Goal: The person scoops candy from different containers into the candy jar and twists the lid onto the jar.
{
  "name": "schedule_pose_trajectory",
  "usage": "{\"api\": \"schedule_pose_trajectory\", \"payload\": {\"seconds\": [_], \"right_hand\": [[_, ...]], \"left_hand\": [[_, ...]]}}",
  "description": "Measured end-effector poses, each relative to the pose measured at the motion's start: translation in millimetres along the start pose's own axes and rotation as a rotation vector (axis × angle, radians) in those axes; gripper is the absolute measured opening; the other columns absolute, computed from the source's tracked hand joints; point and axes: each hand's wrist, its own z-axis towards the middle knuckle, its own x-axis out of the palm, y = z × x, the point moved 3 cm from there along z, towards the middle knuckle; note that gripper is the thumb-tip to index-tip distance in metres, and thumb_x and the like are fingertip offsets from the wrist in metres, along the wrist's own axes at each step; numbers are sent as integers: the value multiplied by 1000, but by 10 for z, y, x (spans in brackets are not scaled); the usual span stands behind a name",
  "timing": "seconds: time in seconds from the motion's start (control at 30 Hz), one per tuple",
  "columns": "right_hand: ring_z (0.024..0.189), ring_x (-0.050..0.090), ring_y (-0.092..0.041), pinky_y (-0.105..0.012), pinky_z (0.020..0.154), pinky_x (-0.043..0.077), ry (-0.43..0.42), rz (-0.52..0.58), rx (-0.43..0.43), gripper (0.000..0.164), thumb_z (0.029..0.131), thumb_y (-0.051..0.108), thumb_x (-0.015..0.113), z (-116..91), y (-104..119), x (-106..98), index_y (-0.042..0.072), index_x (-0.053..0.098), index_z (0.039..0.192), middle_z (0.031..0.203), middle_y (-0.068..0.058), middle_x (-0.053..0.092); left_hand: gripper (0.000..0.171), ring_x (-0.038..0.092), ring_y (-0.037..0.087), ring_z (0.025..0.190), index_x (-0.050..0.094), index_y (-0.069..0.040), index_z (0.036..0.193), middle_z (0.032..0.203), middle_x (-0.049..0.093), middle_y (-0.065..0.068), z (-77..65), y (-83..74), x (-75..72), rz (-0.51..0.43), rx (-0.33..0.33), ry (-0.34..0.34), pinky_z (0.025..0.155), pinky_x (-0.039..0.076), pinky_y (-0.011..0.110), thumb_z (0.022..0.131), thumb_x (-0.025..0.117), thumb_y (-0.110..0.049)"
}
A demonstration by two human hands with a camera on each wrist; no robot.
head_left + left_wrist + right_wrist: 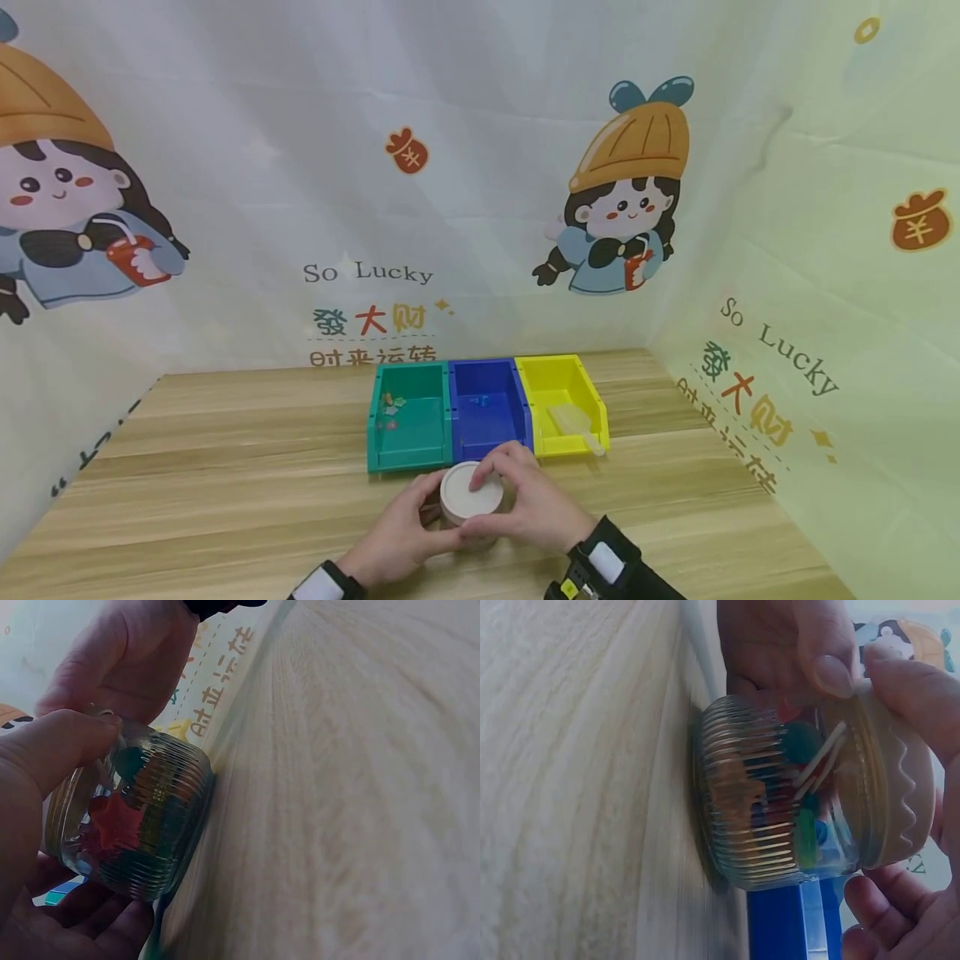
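A ribbed clear jar (742,802) stands on the wooden table close to its camera side, in front of the bins. Colourful small pieces fill part of it, among them a red star (116,820) and pale sticks (821,757). Its pale round lid (471,490) sits on top, with a wavy pattern on its side. My left hand (397,529) grips the jar's body from the left, thumb on one side and fingers on the other. With curled fingers and thumb, my right hand (536,507) holds the lid; one fingertip lies on its top.
Just behind the jar stand three joined bins: a green bin (412,458) with a few small pieces, a blue bin (487,433) with a small blue piece, and a yellow bin (543,379) holding a translucent scoop (573,421). A printed curtain (480,225) borders the table (247,467).
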Motion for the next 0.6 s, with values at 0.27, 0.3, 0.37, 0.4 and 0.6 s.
{"api": "schedule_pose_trajectory", "payload": {"seconds": [0.27,0.3,0.37,0.4,0.6], "right_hand": [[151,40,-31,-67,120,44,-2,-44,-52,34,92,43,89,-10,-4,1,35,63,112,160,2,56],[152,40,-31,-69,121,42,2,-44,-57,33,92,41,88,-12,-1,-3,34,63,113,163,3,56],[152,40,-30,-72,122,41,13,-33,-52,32,91,37,87,-16,4,-9,35,63,113,164,5,56],[152,40,-30,-72,122,40,18,-23,-46,32,91,35,86,-17,6,-9,35,64,113,164,5,56],[146,43,-27,-62,117,46,0,-25,-22,32,92,42,89,-10,11,11,36,64,113,149,5,58]], "left_hand": [[87,52,42,151,47,-2,161,158,53,18,1,20,2,-15,-12,5,124,47,58,93,91,-32],[86,52,43,151,48,-3,161,158,53,17,2,21,4,-24,-9,6,124,47,59,93,91,-32],[85,53,42,150,48,-5,162,157,53,17,2,25,5,-37,-8,7,124,47,59,93,91,-33],[85,53,43,150,48,-5,162,157,53,17,1,25,6,-43,-5,8,124,47,59,93,91,-32],[86,52,41,150,47,-2,161,157,53,18,2,27,2,-28,2,8,125,46,58,93,91,-31]]}}
